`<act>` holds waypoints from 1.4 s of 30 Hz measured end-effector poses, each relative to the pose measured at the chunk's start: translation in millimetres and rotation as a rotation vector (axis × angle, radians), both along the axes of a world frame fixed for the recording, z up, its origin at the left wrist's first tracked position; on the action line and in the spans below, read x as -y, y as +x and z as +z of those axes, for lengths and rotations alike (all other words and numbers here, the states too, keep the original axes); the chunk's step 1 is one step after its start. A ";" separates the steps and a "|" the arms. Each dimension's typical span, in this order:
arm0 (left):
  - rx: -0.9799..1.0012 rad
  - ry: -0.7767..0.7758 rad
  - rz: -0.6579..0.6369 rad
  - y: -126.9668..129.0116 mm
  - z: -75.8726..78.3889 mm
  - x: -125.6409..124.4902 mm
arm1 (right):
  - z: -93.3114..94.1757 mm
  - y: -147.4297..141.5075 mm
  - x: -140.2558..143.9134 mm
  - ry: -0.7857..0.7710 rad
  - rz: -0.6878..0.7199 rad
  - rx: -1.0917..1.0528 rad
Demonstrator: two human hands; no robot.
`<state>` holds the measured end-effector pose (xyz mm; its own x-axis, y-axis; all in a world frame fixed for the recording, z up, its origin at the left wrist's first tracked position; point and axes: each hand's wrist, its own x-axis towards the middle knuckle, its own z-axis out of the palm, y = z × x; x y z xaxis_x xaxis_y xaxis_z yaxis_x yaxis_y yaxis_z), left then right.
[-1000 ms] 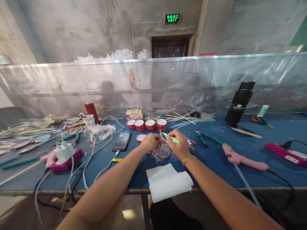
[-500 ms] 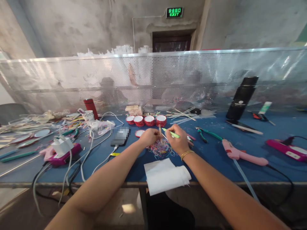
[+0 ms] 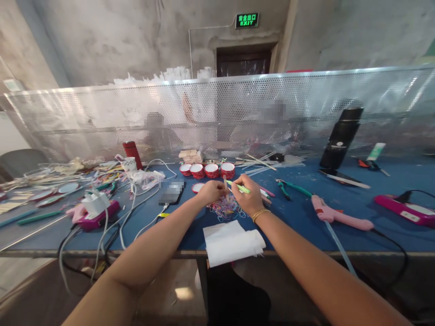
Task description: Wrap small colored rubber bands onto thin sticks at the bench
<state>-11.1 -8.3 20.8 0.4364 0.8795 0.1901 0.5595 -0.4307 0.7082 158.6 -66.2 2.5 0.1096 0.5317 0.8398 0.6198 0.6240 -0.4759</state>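
My left hand [image 3: 211, 194] pinches a short, flat wooden stick [image 3: 225, 183], which stands upright from its fingertips. Wrapped round a light green marker [image 3: 242, 188], my right hand [image 3: 250, 195] points its tip left, close to the stick; whether they touch I cannot tell. Below both hands lies a pile of thin, colourful loops [image 3: 223, 209]. Several small, round red-and-white drum-like pieces [image 3: 211, 170] stand in a row behind the hands. A folded white cloth [image 3: 233, 244] hangs slightly over the table's front edge.
To the right are teal-handled pliers [image 3: 294, 188], a pink glue gun [image 3: 340, 217] and a black bottle [image 3: 341, 140]. On the left lie a phone [image 3: 171, 192], cables and a purple power strip [image 3: 98, 216]. A perforated metal screen [image 3: 197, 113] runs along the back.
The view has shifted slightly. Both hands keep their grip on the stick and the marker, and the marker's tip stays beside the stick.
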 end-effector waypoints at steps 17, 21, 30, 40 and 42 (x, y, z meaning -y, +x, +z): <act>0.037 -0.025 -0.009 0.3 2.0 1.3 | -1.6 -0.1 -4.4 -0.012 -0.007 0.009; 0.026 -0.046 0.014 1.5 6.3 6.4 | -2.0 1.9 -6.2 -0.011 -0.041 0.001; 0.048 -0.066 0.005 1.9 4.2 5.7 | -2.6 1.1 -4.4 -0.016 -0.008 -0.004; 0.007 -0.013 0.001 0.6 0.0 1.4 | -1.3 -0.5 -1.9 -0.023 0.052 0.016; 0.021 -0.014 -0.001 0.5 -1.1 1.0 | -1.0 -1.3 -1.3 -0.026 0.063 0.016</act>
